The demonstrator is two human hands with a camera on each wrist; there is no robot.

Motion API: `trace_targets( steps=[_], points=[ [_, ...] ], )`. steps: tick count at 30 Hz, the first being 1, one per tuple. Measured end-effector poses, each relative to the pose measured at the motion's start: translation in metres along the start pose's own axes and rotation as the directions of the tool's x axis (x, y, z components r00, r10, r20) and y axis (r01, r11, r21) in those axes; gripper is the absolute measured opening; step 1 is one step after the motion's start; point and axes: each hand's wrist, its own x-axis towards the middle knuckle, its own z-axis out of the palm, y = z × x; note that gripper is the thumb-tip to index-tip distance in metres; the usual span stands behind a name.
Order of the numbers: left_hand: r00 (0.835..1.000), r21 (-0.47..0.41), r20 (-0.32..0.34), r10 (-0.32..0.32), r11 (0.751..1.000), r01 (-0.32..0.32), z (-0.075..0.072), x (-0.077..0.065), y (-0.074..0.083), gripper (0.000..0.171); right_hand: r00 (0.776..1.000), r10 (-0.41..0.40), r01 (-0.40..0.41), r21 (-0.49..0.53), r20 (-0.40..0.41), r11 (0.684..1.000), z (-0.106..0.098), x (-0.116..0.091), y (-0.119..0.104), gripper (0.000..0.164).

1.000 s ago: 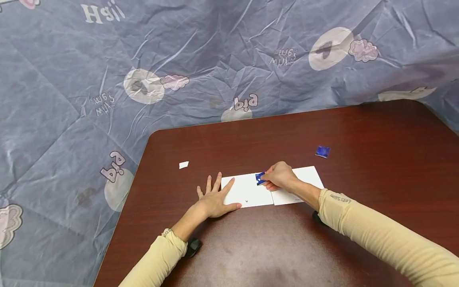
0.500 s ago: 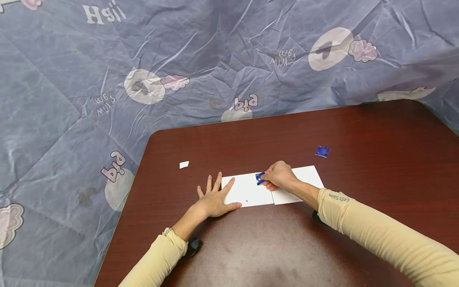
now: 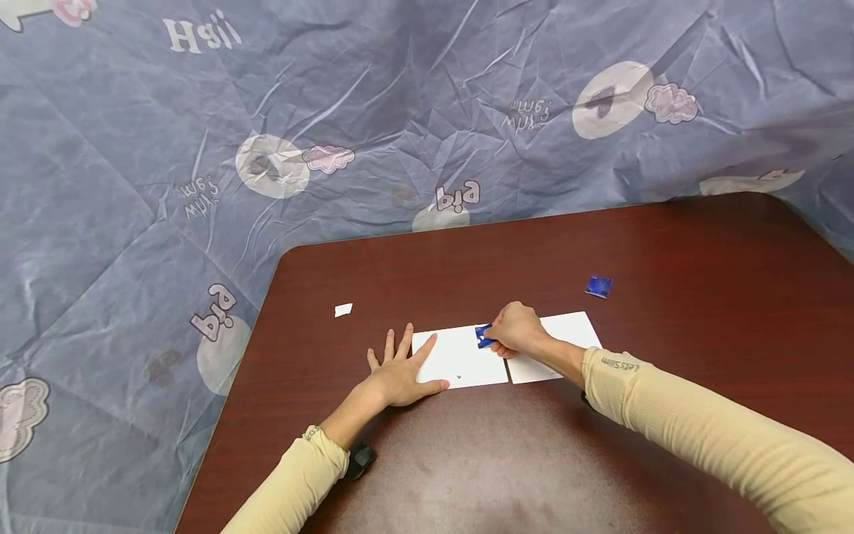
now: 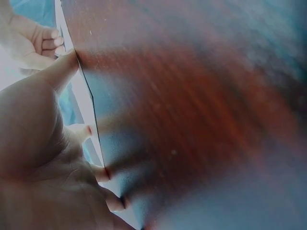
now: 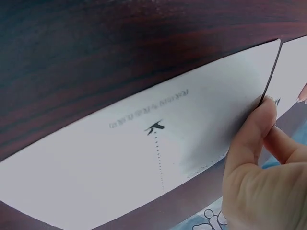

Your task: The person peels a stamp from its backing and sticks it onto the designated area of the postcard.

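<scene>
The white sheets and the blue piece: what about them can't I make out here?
- Head view: the right side of the blue piece, hidden by the right hand.
- Head view: part of the left sheet's outer end, under the left hand.
- Head view: the dark mark on that sheet, too small to identify.
- Right wrist view: the print on the right sheet, too blurred to read.

Left hand [image 4: 43, 143] touching white card [image 4: 86, 105]; right hand [image 4: 32, 42] beyond; reddish-brown table [image 4: 192, 105].
</scene>
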Motion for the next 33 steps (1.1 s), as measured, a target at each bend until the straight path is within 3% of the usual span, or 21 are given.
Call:
trace_targets(
  steps=[5,9,11,14,17,20,23,26,33],
  points=[
    [1.000,-0.001,-0.005,-0.002,1.000,0.002,0.000,0.000,0.000,0.083,1.000,-0.013,0.013,-0.065,-0.010,0.998,0.000,0.000,-0.001,0.016],
    [1.000,-0.005,-0.010,-0.003,1.000,0.003,0.001,0.000,0.000,0.083,0.990,-0.115,0.092,-0.238,-0.081,0.967,-0.003,-0.002,-0.005,0.024],
    [1.000,-0.007,-0.014,-0.004,1.000,0.004,0.001,0.000,0.000,0.083,0.968,-0.206,0.146,-0.340,-0.144,0.929,-0.005,-0.002,-0.007,0.030],
    [1.000,-0.002,-0.013,-0.005,1.000,0.005,0.000,0.000,-0.001,0.083,0.907,-0.368,0.233,-0.481,-0.207,0.845,-0.006,0.000,-0.005,0.035],
    [1.000,0.000,-0.011,-0.002,1.000,0.002,0.000,0.000,-0.001,0.083,0.854,-0.495,0.320,-0.586,-0.163,0.745,-0.006,0.005,0.004,0.044],
    [1.000,0.000,-0.009,0.002,1.000,-0.002,0.000,0.000,-0.001,0.083,0.825,-0.559,0.374,-0.667,-0.078,0.645,-0.008,0.011,0.013,0.058],
    [1.000,0.003,-0.009,0.000,1.000,0.000,0.000,0.001,-0.001,0.083,0.821,-0.571,0.397,-0.727,0.008,0.560,-0.009,0.017,0.021,0.070],
    [1.000,0.005,-0.008,-0.004,1.000,0.004,0.000,0.001,-0.001,0.083,0.824,-0.562,0.417,-0.750,0.074,0.514,-0.008,0.021,0.027,0.076],
    [1.000,-0.003,-0.010,-0.004,1.000,0.004,0.001,0.001,-0.001,0.083,0.839,-0.526,0.444,-0.736,0.141,0.510,-0.007,0.027,0.034,0.083]
  ],
)
